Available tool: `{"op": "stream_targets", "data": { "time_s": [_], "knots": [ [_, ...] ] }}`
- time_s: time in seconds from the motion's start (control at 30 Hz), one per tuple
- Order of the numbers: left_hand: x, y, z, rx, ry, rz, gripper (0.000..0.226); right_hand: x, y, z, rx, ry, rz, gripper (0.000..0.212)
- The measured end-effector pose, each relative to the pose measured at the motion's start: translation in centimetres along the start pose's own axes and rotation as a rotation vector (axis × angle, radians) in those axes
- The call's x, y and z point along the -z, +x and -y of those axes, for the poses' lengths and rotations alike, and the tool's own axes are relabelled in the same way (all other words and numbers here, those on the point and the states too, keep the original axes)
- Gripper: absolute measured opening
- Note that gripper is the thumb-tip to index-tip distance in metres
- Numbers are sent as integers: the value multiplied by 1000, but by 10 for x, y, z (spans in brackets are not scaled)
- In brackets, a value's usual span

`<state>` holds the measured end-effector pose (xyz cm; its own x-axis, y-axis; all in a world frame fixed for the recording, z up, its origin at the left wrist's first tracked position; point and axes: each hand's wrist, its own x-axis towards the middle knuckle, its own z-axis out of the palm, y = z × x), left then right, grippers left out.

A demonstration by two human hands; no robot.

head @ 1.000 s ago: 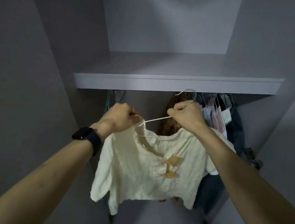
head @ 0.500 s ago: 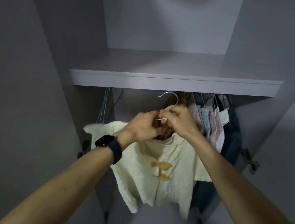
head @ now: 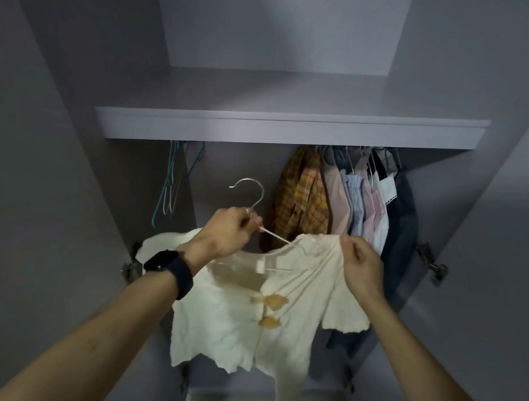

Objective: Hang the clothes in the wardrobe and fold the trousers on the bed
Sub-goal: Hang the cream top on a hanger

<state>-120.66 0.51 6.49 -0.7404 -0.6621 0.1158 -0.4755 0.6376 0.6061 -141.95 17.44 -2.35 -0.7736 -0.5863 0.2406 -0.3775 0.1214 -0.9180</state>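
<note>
Right hand [head: 363,266] shifted, pinching crinkled cream top [head: 230,319] (wire-hooked hanger [head: 274,235])

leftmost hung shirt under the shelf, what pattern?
The shirt is orange-and-yellow plaid; the head view, the only one, shows it clearly.

It's dim in here, everything washed in a flat grey-violet. Soft light seems to come from behind me and lands brightest on the back panel [head: 288,26] above the shelf [head: 288,132]. Beneath that shelf it's shadow, and the dark clothes [head: 401,231] on the right lose all detail. The cream top [head: 230,325] glows brightest, a little blown out, and the hanger [head: 262,191] hook catches a faint glint. The wardrobe walls [head: 50,181] splay outward at the edges, my forearms [head: 100,339] stretch long, and fine detail looks soft and smeary.
</note>
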Motion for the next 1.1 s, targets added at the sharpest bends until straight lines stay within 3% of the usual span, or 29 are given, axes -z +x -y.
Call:
{"op": "stream_targets", "data": {
  "time_s": [0.13,0.2,0.3,0.4,0.5,0.6,1.0,1.1],
  "knots": [
    [5,-5,23,78,-104,-30,25,21,8,-30,-10,-321,107,21],
    [2,-6,26,72,-102,-43,26,23,7,-29,-20,-314,74,29],
    [-5,-4,19,60,-80,-61,28,7,2,-3,97,-292,77,29],
    [-8,-1,10,49,-70,-77,28,-13,-2,11,195,-509,235,33],
    [-8,0,8,44,-47,-93,28,-21,1,10,304,-669,186,21],
    [-7,-4,11,55,-43,-107,28,-27,2,15,320,-692,121,15],
    [-11,-13,18,40,39,-146,26,-43,14,22,234,-753,135,19],
    [-15,-15,21,47,80,-175,26,-40,8,35,157,-540,117,11]
  ]
}}
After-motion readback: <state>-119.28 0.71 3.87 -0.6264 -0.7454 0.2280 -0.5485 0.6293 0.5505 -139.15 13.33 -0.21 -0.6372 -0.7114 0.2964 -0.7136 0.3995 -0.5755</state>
